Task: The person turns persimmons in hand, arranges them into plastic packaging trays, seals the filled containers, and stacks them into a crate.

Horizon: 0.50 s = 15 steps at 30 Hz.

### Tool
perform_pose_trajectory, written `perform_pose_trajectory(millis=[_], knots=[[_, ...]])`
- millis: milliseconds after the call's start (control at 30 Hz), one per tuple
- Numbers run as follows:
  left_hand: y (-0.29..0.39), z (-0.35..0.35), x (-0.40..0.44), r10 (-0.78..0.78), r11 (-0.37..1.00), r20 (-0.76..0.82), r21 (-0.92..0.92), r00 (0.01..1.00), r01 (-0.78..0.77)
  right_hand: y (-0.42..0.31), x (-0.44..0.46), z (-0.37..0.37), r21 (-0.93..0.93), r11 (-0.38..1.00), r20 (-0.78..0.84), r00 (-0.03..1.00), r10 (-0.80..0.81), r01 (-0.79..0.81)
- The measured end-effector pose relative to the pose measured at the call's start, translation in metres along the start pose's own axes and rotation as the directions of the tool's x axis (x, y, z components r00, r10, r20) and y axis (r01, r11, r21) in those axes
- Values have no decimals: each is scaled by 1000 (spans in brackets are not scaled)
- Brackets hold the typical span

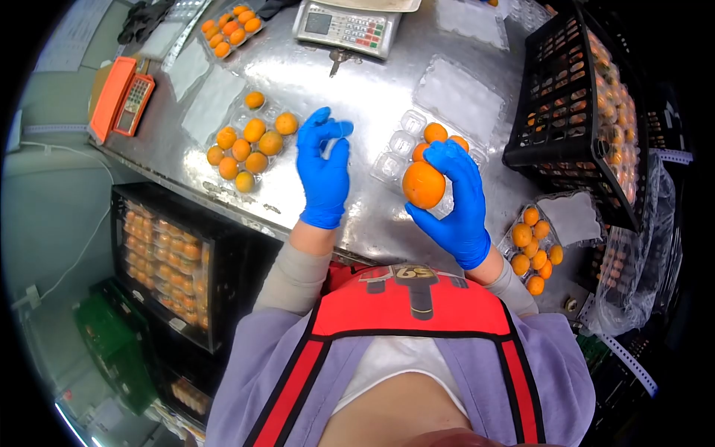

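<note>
My right hand (463, 201), in a blue glove, has its thumb and fingers curled around an orange (424, 185). It holds the fruit above a clear plastic tray (389, 165) with round cups. A few more oranges (435, 132) sit in that tray, partly hidden by the hand. Over the steel table (298, 86), my left hand (323, 170), also gloved in blue, is raised with its thumb and fingers apart and no fruit in it. To its left lies another clear tray with several oranges (255, 130).
A scale (350, 28) stands at the back, an orange-red one (126, 100) at far left. On the right is a black crate (555, 112) of packed fruit. More fruit fills a tray (532, 249) at lower right and a dark crate (165, 261) at lower left.
</note>
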State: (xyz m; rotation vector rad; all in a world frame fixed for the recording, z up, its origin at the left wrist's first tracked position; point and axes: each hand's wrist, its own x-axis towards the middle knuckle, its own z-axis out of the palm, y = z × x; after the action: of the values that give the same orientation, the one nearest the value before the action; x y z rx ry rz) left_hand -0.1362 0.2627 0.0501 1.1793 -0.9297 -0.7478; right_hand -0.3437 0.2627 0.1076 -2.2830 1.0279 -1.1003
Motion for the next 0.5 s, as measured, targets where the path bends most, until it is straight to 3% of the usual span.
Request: perform_pose_trajectory(millis=[33, 100, 167, 233, 367, 400, 467, 500], knots=[[-1, -7, 4, 90, 996, 29, 25, 995, -91, 1, -1, 1, 57, 997, 10, 999, 46, -46], [7, -11, 4, 63, 959, 130, 268, 990, -96, 1, -4, 2, 114, 989, 26, 995, 93, -95], [18, -6, -3, 82, 919, 218, 361, 973, -159, 2, -5, 4, 148, 976, 45, 987, 153, -158], [11, -8, -13, -2, 931, 250, 355, 968, -90, 1, -5, 3, 147, 975, 55, 985, 163, -169], [4, -5, -22, 92, 905, 428, 340, 899, -255, 1, -6, 3, 118, 978, 58, 984, 168, -174], [16, 2, -25, -53, 980, 426, 196, 903, -35, 1, -6, 3, 118, 978, 58, 984, 169, -174], [32, 5, -27, -293, 927, 533, -45, 794, 372, 1, -5, 3, 57, 987, 57, 987, 148, -151], [35, 7, -28, -293, 927, 532, -45, 794, 372, 1, -4, 4, 57, 987, 57, 987, 148, -151]])
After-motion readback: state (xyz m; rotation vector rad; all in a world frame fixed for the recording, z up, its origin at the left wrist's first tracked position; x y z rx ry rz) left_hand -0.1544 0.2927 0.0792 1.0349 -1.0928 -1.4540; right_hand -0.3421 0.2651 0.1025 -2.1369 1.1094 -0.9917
